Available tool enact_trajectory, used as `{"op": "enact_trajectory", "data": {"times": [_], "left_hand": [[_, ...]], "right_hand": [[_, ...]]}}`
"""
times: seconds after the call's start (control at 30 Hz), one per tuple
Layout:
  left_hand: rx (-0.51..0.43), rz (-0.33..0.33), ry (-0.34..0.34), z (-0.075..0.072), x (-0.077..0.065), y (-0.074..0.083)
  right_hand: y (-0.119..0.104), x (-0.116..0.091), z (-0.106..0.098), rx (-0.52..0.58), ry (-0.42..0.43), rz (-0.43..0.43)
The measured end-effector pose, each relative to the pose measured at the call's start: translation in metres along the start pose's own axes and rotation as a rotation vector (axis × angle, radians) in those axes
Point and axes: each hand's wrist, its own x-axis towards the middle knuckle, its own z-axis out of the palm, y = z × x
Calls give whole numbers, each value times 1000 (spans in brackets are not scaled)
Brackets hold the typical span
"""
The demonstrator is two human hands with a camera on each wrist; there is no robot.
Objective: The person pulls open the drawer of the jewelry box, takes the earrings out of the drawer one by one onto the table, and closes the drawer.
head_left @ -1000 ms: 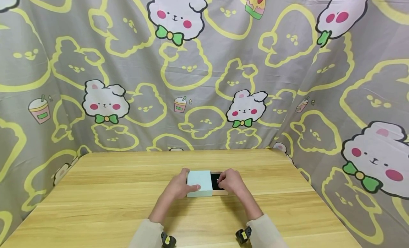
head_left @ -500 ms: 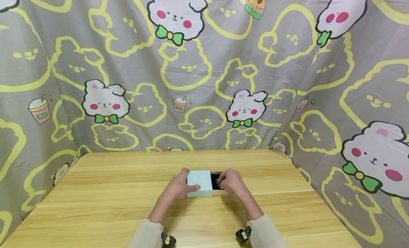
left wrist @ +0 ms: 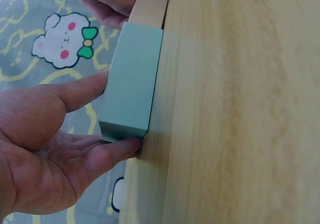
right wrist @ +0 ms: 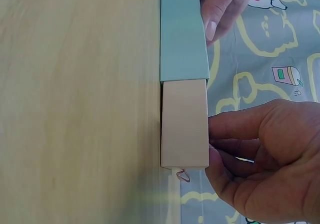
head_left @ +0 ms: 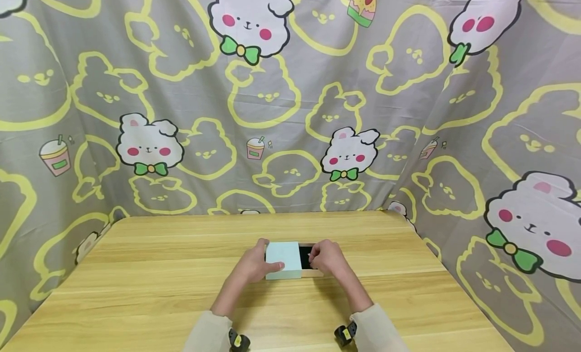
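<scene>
A small drawer-style gift box lies near the middle of the table, its mint-green sleeve (head_left: 283, 255) on the left and its beige drawer (right wrist: 185, 124) slid partly out to the right. My left hand (head_left: 251, 264) grips the sleeve's left end, thumb on top and fingers round the far side and end. Over the drawer, my right hand (head_left: 330, 257) dips its bent thumb and fingers toward the black lining (head_left: 305, 261). A tiny pale shiny piece (head_left: 309, 254) shows at its fingertips; I cannot tell whether they pinch it. A ribbon loop (right wrist: 183, 175) sticks out from the drawer's end.
The wood-grain table (head_left: 159, 291) reaches back to a grey curtain (head_left: 281, 100) with cartoon rabbits, which also hangs on both sides. A small black camera sits on each wrist, the left camera (head_left: 239, 341) and the right camera (head_left: 345, 335).
The right fingertips shift very slightly over the drawer's black lining, and the pale specks beside them look a little different. The left hand and the box stay in place.
</scene>
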Motion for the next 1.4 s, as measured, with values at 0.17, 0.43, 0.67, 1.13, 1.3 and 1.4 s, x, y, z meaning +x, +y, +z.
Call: {"op": "enact_trajectory", "data": {"times": [0.17,0.43,0.67,1.13,1.3,1.4], "left_hand": [[0,1,4,0,0,0],[-1,1,4,0,0,-1],[8,-3,5,0,0,-1],[1,-8,5,1,0,-1],[3,-5,6,0,0,0],[6,-7,9,0,0,0]], "right_hand": [[2,0,1,3,1,-5],[2,2,1,2,-12,4],[5,3,1,8,-13,-4],[7,4,-5,72,-76,37],[7,4,-7,78,-82,40],[8,5,-8,78,-78,42]]}}
